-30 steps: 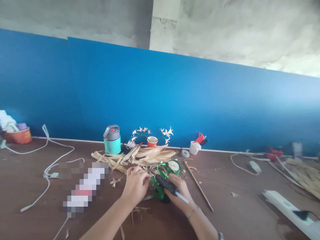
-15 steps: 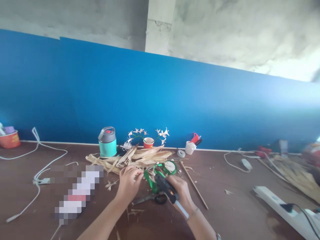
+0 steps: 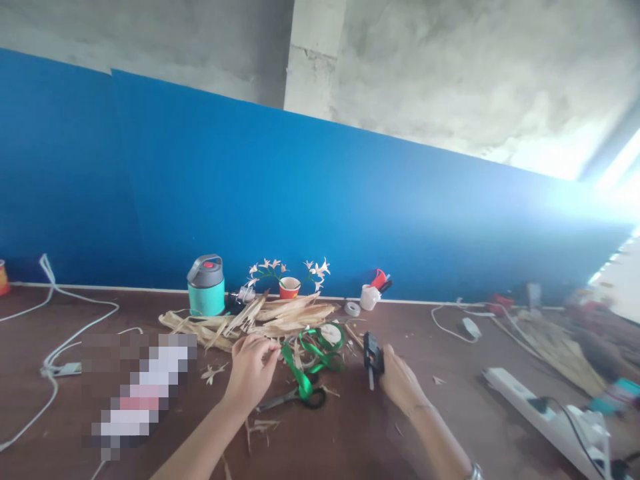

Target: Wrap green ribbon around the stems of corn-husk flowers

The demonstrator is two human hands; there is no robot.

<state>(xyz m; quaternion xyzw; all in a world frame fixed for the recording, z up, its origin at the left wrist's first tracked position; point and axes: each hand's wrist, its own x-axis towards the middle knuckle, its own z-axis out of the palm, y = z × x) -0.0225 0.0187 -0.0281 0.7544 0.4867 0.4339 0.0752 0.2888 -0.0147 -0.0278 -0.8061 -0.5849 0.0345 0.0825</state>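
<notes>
My left hand (image 3: 251, 368) is closed in a pinch over the middle of the table, with the end of a green ribbon (image 3: 301, 381) at its fingertips. The ribbon dips towards black-handled scissors (image 3: 314, 398) lying below. Its spool (image 3: 331, 335) rests just beyond. To the right, my right hand (image 3: 399, 380) grips a black glue gun (image 3: 371, 353), a pale glue stick jutting from its back end. Beyond my left hand, dried corn husks (image 3: 295, 312) are heaped, and a husk flower (image 3: 214, 373) lies to its left.
At the back stand a teal flask (image 3: 207, 293), a paper cup (image 3: 289, 288) with flower stems, a roll of tape (image 3: 353, 309) and a white holder (image 3: 370, 297). A power strip (image 3: 545, 420) lies right; a white cable (image 3: 75, 333) runs left. A thin stick (image 3: 354, 335) lies behind the glue gun.
My right hand has carried the glue gun rightward, away from my left hand and the ribbon. My left hand keeps its pinch. The view has turned slightly right.
</notes>
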